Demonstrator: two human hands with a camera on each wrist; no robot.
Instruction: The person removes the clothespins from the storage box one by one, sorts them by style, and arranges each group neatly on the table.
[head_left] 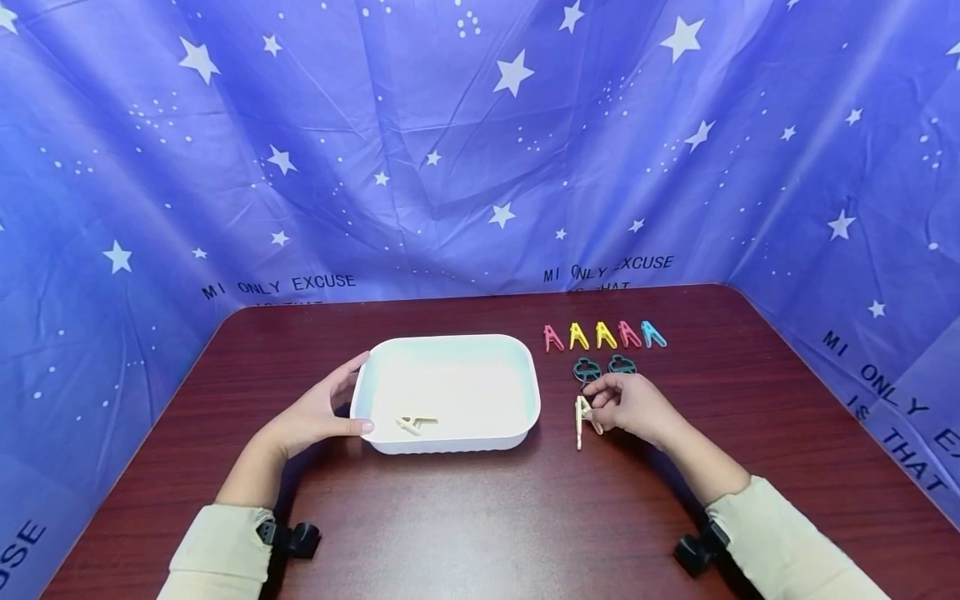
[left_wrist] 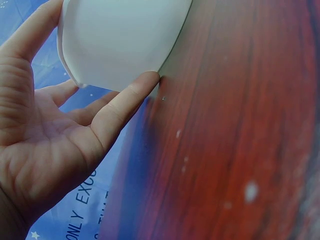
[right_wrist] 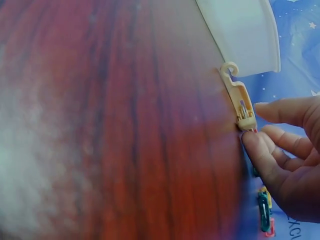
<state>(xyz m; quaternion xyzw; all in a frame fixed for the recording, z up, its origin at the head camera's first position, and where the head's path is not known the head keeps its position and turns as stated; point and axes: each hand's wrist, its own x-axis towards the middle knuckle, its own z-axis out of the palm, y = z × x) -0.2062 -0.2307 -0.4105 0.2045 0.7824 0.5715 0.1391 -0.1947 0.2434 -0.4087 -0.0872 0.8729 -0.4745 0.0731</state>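
Observation:
A white plastic tray [head_left: 450, 444] stands on the table, one cream clothespin [head_left: 417, 423] lying inside near its front left. At the tray's left end, my left hand [head_left: 318, 412] grips it with the thumb at the front corner and the fingers spread toward the back rim. To the tray's right, my right hand [head_left: 636, 408] pinches a second cream clothespin [head_left: 579, 423] between thumb and fingers. In the right wrist view this clothespin [right_wrist: 239, 97] has a hooked end directed toward the tray.
Two dark green round clips [head_left: 587, 370] lie just beyond my right hand. Behind them is a row of several small clothespins [head_left: 605, 335] in red, yellow and blue. A blue star-patterned curtain [head_left: 465, 167] hangs behind the dark red wooden table [head_left: 465, 525].

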